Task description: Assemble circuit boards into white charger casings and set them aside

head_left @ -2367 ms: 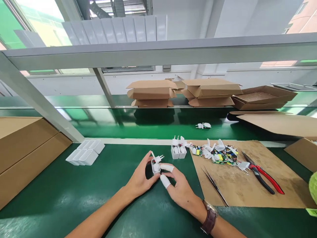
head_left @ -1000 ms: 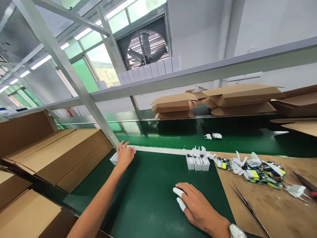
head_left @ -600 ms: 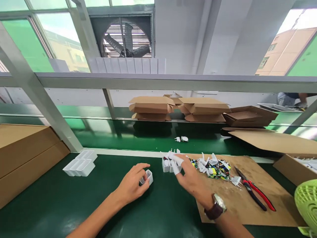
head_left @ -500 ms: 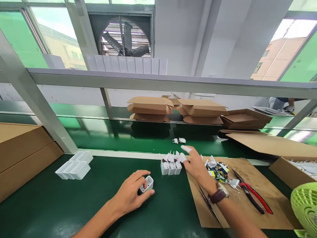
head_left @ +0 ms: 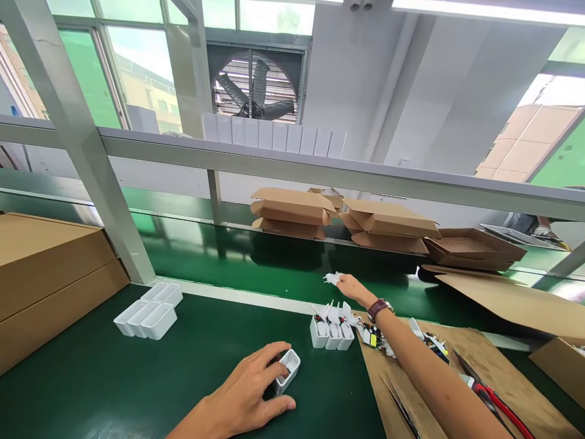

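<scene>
My left hand point(head_left: 260, 387) rests on the green bench, its fingers curled round a small white plastic case point(head_left: 289, 371) that is open at the top. Farther off, my right hand point(head_left: 355, 289) reaches over the bench's back edge to the green belt. Its fingers are closed at a small white plug piece point(head_left: 333, 278); white finger covers make the exact contact hard to see. Between the hands stands a row of white cases point(head_left: 331, 334) filled with plug parts and wires. Several empty white cases point(head_left: 148, 311) sit together at the left.
Under my right forearm lies a brown cardboard sheet point(head_left: 375, 390) with circuit boards point(head_left: 371, 336), tweezers point(head_left: 400, 405) and red-handled pliers point(head_left: 496, 399). Cardboard boxes point(head_left: 292, 210) stand behind the belt. A large carton point(head_left: 55, 262) is at left. A metal post point(head_left: 107, 201) rises beside it.
My right hand has moved forward from beside the filled cases to the plug pieces on the belt. My left hand still has the white case. The view has shifted.
</scene>
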The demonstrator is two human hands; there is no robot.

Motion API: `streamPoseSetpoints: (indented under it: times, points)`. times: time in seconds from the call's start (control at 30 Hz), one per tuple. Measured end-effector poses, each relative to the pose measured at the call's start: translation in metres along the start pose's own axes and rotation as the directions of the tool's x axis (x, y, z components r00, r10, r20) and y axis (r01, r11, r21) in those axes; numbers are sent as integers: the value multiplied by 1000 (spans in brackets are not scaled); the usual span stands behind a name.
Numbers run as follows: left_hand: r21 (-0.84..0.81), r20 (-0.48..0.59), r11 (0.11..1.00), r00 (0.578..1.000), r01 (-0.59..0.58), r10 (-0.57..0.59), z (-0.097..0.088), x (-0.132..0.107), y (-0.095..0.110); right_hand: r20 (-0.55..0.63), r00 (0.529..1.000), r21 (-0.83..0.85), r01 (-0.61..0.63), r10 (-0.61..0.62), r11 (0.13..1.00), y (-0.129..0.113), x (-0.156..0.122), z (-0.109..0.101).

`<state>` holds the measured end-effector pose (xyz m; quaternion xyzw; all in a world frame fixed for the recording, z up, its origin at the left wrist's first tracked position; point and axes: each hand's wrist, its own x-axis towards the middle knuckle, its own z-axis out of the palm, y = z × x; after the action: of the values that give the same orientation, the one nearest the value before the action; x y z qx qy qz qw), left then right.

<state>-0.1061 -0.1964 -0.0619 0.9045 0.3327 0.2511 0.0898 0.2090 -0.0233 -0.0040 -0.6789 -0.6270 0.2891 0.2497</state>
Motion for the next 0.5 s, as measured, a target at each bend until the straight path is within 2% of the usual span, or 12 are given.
streamPoseSetpoints:
  times: [0.1,0.17,0.23,0.33,0.43,0.5]
  points:
    - [-10,-18,1000,1000,-14,14,1,0,-2,-108,994,112,-11,23,994,-3,-3,-15]
    - [-21,-42,999,999,-25,25,3,1,-3,-194,981,187,25,12,982,-6,-11,-30]
    - [-34,-81,999,996,-36,33,4,2,-3,-276,961,250,90,-18,964,-11,-28,-45]
    - [-55,-154,998,987,-44,35,4,4,-5,-361,929,310,196,-76,930,-20,-67,-59]
    - [-56,-219,998,976,-18,5,2,6,-9,-361,924,361,265,-128,894,-30,-118,-55]
    - [-55,-234,998,972,15,-27,0,7,-13,-262,950,457,276,-169,846,-35,-150,-39]
